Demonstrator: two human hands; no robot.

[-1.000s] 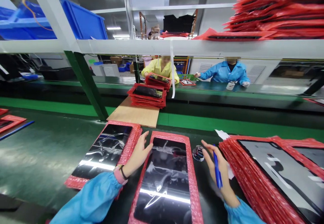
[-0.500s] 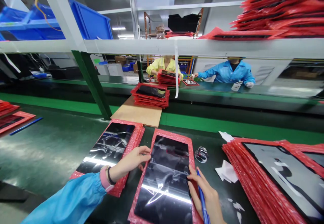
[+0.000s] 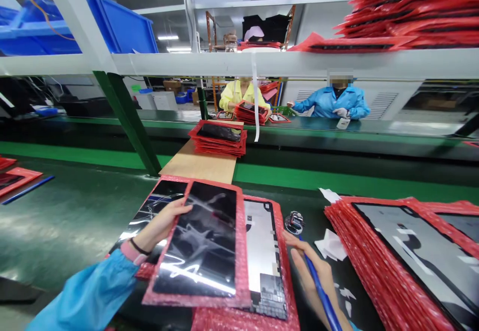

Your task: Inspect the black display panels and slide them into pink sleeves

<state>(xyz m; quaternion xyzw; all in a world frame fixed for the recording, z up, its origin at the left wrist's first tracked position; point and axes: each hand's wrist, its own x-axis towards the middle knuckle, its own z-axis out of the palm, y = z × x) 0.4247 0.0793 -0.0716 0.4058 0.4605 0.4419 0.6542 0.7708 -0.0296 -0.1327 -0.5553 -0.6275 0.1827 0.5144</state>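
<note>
In my left hand (image 3: 166, 223) is the edge of a red bubble-wrap sleeve with a glossy black screen panel (image 3: 204, 236) on it, raised and slanting left. It partly covers a second panel (image 3: 254, 251), silvery-backed with dark edges, lying on more red bubble wrap. Another black screen panel (image 3: 164, 191) on red wrap lies beneath my left forearm, mostly hidden. A blue pen (image 3: 320, 293) sits in my right hand (image 3: 309, 261), beside the right edge of the silvery panel. Just beyond those fingers is a small shiny metal object (image 3: 294, 222).
A tall stack of red-wrapped panels (image 3: 359, 256) stands at the right, with white paper scraps (image 3: 331, 245) beside it. Ahead, another wrapped stack (image 3: 218, 144) rests on a wooden board (image 3: 198, 166). A white shelf beam (image 3: 209, 65) crosses above. Two people sit across the bench.
My left hand has lifted the black screen panel with its wrap and shifted it left, uncovering the silvery panel. My right hand has come off the black panel, still holding the pen.
</note>
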